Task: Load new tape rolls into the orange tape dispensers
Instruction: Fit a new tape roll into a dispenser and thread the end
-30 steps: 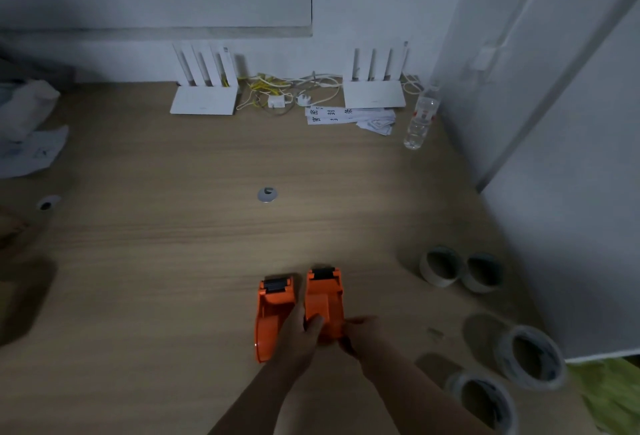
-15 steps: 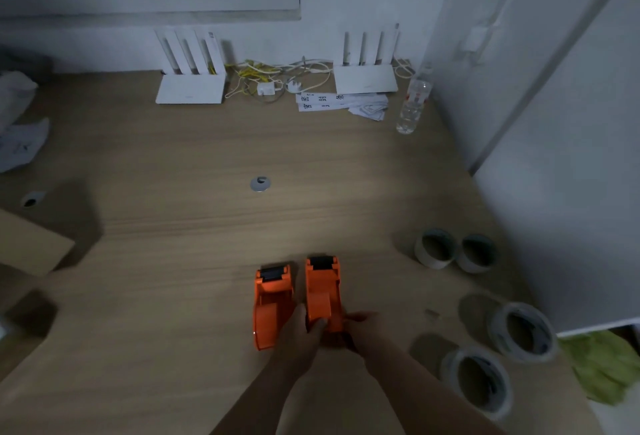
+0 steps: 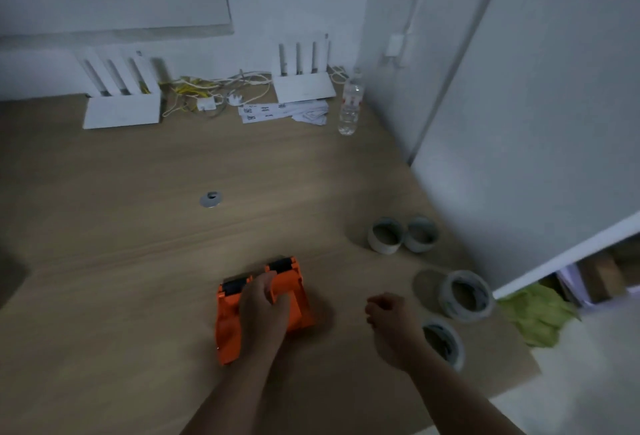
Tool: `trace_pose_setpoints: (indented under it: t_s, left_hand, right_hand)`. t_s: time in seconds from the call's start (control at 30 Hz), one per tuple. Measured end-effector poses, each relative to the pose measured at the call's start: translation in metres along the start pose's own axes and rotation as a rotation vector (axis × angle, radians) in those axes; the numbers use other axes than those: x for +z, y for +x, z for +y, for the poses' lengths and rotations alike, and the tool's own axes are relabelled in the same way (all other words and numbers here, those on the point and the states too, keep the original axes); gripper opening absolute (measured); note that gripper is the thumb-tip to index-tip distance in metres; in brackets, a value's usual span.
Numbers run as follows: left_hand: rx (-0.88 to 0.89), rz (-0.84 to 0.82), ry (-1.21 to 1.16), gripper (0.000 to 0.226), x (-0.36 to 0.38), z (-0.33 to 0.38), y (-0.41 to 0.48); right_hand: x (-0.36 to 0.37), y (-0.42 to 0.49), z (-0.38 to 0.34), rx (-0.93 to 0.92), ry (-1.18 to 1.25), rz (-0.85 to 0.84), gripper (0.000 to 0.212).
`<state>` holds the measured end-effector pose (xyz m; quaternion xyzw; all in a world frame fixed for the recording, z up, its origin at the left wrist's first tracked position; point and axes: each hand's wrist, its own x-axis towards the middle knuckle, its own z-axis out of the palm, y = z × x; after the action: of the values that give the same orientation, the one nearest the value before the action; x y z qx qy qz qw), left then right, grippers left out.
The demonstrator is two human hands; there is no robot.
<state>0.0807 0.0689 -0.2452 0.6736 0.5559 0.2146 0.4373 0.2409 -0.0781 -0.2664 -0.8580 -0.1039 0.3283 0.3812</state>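
Note:
Two orange tape dispensers lie side by side on the wooden table, the left dispenser (image 3: 227, 322) and the right dispenser (image 3: 294, 291). My left hand (image 3: 265, 310) lies over them, fingers curled on the right dispenser. My right hand (image 3: 389, 317) hovers to the right of the dispensers, loosely closed and empty. Near the table's right edge, two full tape rolls lie flat, the far full roll (image 3: 465, 296) and the near full roll (image 3: 445, 343). Further back stand two almost bare cores, the left core (image 3: 386, 235) and the right core (image 3: 420, 233).
The table (image 3: 138, 226) has a round cable grommet (image 3: 210, 199) in its middle. At the back are two white routers, one on the left (image 3: 121, 105) and one on the right (image 3: 304, 81), with cables, papers (image 3: 277, 112) and a water bottle (image 3: 349, 105). A white wall panel borders the right edge.
My right hand has let go of the right dispenser and moved right, toward the tape rolls. My left hand has slid over onto the right dispenser. The camera has turned to the left.

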Motion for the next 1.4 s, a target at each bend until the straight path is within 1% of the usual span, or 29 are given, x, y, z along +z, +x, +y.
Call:
trace_pose_setpoints:
  t_s: [0.1,0.17,0.27,0.33,0.43,0.5,0.57,0.7,0.77,0.83,0.93,0.97,1.07,1.1,1.17,1.23,1.4]
  left_hand:
    - [0.038,-0.099,-0.046,0.031,0.012,0.020,-0.005]
    - [0.056,-0.211,-0.061,0.026,0.023,0.032,-0.013]
    - [0.056,-0.339,-0.078,0.019,0.038,0.043,-0.026]
    - [0.064,-0.390,-0.100,0.021,0.051,0.039,-0.030]
    - [0.058,-0.439,-0.098,0.020,0.059,0.035,-0.036]
    - [0.055,-0.476,-0.103,0.018,0.059,0.034,-0.039]
    - [0.040,-0.520,-0.112,0.016,0.056,0.034,-0.042]
    - [0.021,-0.571,-0.117,0.020,0.054,0.030,-0.041]
    - [0.018,-0.573,-0.123,0.024,0.053,0.028,-0.040]
    - [0.022,-0.566,-0.140,0.027,0.052,0.026,-0.037]
    - [0.016,-0.545,-0.189,0.028,0.045,0.025,-0.032]
    - [0.007,-0.525,-0.214,0.029,0.042,0.024,-0.030]
    - [-0.015,-0.449,-0.273,0.028,0.026,0.021,-0.022]
    - [-0.015,-0.423,-0.286,0.027,0.019,0.021,-0.018]
    - [-0.009,-0.342,-0.312,0.025,0.002,0.015,-0.009]
    - [-0.028,-0.261,-0.343,0.025,-0.017,0.007,0.002]
    - [-0.141,-0.094,-0.427,0.030,-0.071,-0.030,0.026]
  right_hand:
    - [-0.038,-0.006,0.011,-0.044,-0.254,0.160,0.029]
    - [-0.056,-0.006,0.026,-0.023,-0.388,0.237,0.039]
    - [-0.065,-0.008,0.044,0.013,-0.475,0.233,0.037]
    - [-0.061,-0.010,0.050,0.054,-0.467,0.165,0.039]
    - [-0.051,-0.011,0.055,0.081,-0.506,0.137,0.029]
    - [-0.045,-0.012,0.057,0.082,-0.518,0.143,0.031]
    - [-0.040,-0.013,0.057,0.073,-0.491,0.132,0.019]
    - [-0.033,-0.011,0.064,0.080,-0.472,0.119,0.014]
    - [-0.032,-0.012,0.060,0.033,-0.438,0.164,0.012]
    - [-0.033,-0.014,0.049,-0.070,-0.372,0.239,0.012]
    - [-0.032,-0.018,0.025,-0.218,-0.214,0.251,0.025]
    - [-0.031,-0.019,0.017,-0.245,-0.155,0.230,0.026]
    - [-0.020,-0.027,-0.010,-0.262,0.045,0.147,0.008]
    - [-0.017,-0.030,-0.019,-0.256,0.146,0.109,0.007]
    - [-0.006,-0.035,-0.036,-0.256,0.313,0.021,0.010]
    - [0.006,-0.038,-0.051,-0.268,0.427,-0.076,0.014]
    - [0.039,-0.045,-0.080,-0.320,0.544,-0.283,0.013]
